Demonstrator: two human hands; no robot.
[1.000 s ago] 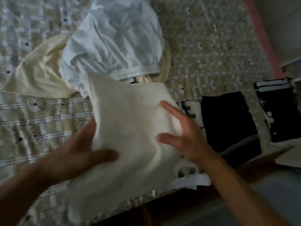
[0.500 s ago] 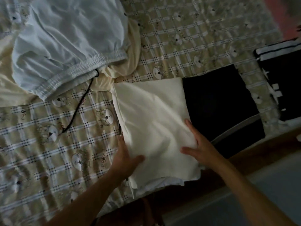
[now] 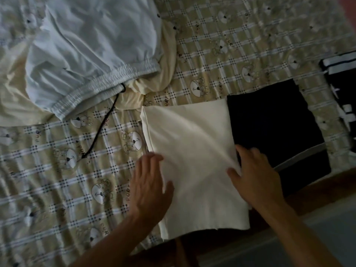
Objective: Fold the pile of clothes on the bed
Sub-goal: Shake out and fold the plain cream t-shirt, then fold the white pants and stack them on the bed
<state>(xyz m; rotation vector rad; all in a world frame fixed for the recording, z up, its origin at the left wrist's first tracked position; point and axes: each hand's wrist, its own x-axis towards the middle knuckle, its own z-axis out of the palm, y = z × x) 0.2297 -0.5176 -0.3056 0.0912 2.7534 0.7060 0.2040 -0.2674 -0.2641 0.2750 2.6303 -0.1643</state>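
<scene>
Bedsheet [image 3: 231, 54] reads "PORT"; left hand [image 3: 149, 187] and right hand [image 3: 254, 174] rest flat-fingered on folded cream garment [image 3: 192, 141].

left hand [image 3: 150, 182]: palm down, fingers [image 3: 152, 160] straight | right hand [image 3: 254, 174]: palm down, fingers [image 3: 248, 154] spread

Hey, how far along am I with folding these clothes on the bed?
Done: the black piece and the black-and-white one lie folded at the right. In hand: left hand and right hand touch the sides of the folded cream piece. Left: the blue garment and the yellowish garment beneath, both crumpled.
</scene>
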